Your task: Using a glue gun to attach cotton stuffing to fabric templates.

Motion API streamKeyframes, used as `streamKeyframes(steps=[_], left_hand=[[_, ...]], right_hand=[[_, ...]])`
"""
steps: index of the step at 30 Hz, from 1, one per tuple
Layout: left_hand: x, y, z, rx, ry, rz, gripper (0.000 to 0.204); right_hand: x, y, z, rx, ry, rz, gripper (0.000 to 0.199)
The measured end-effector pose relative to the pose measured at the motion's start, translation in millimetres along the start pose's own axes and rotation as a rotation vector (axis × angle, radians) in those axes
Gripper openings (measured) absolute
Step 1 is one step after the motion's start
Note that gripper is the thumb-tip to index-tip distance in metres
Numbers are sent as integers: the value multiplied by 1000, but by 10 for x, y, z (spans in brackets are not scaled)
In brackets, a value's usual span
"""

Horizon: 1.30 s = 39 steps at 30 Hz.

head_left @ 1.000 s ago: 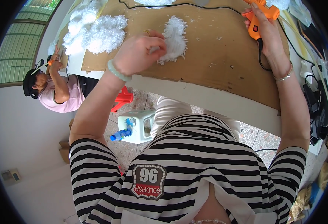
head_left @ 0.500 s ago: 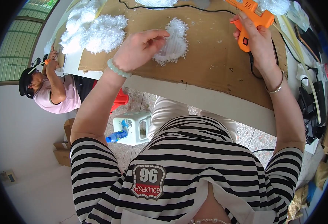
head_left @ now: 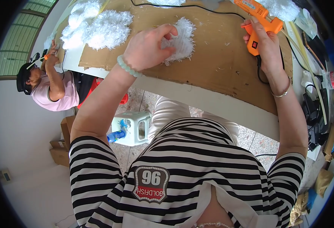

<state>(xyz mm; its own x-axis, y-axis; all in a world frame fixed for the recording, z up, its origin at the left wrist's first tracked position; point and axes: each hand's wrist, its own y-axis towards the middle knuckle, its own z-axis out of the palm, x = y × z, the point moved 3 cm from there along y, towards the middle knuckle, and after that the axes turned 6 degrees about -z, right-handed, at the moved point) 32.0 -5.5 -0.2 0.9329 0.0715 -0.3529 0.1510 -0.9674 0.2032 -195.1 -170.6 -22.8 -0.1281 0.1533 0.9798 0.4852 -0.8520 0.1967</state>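
Observation:
My right hand point(head_left: 268, 47) is wrapped round the handle of an orange hot glue gun point(head_left: 264, 22), whose nozzle points to the upper left, toward the far side of the table. My left hand point(head_left: 148, 47), with a pale green bead bracelet at the wrist, is at the left edge of a small white shaggy fabric piece point(head_left: 185, 40). Its thumb and forefinger are apart, and the thumb overlaps the piece's lower left. I cannot tell whether the fingertips touch it. The piece lies with its ribbed side up on a brown cardboard sheet point(head_left: 220, 72).
White fluffy pieces point(head_left: 110, 30) are heaped at the left, and another fluffy bundle point(head_left: 283, 8) lies at the far right. A black cord point(head_left: 197, 6) crosses the far cardboard. Glue sticks and chargers crowd the right edge. A co-worker point(head_left: 54, 89) sits at left; a pale stool point(head_left: 130, 129) stands below.
My left forefinger and thumb have spread wider, and the hand has shifted slightly right over the piece's edge. The glue gun stays in my right hand. The whole view has shifted slightly.

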Motion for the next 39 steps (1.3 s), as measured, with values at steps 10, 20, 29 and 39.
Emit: streamKeyframes(steps=[10,20,29,39], left_hand=[[143,77,-64,104,-313,-98,24],[79,-23,29,50,-107,-12,40],[326,55,40,90,-371,-119,26],[398,16,-152,59,-171,-328,39]], right_hand=[[9,-7,5,8,8,4,29],[2,-3,17,11,21,-9,30],[1,-11,8,-1,18,16,29],[-3,-8,12,1,47,27,29]])
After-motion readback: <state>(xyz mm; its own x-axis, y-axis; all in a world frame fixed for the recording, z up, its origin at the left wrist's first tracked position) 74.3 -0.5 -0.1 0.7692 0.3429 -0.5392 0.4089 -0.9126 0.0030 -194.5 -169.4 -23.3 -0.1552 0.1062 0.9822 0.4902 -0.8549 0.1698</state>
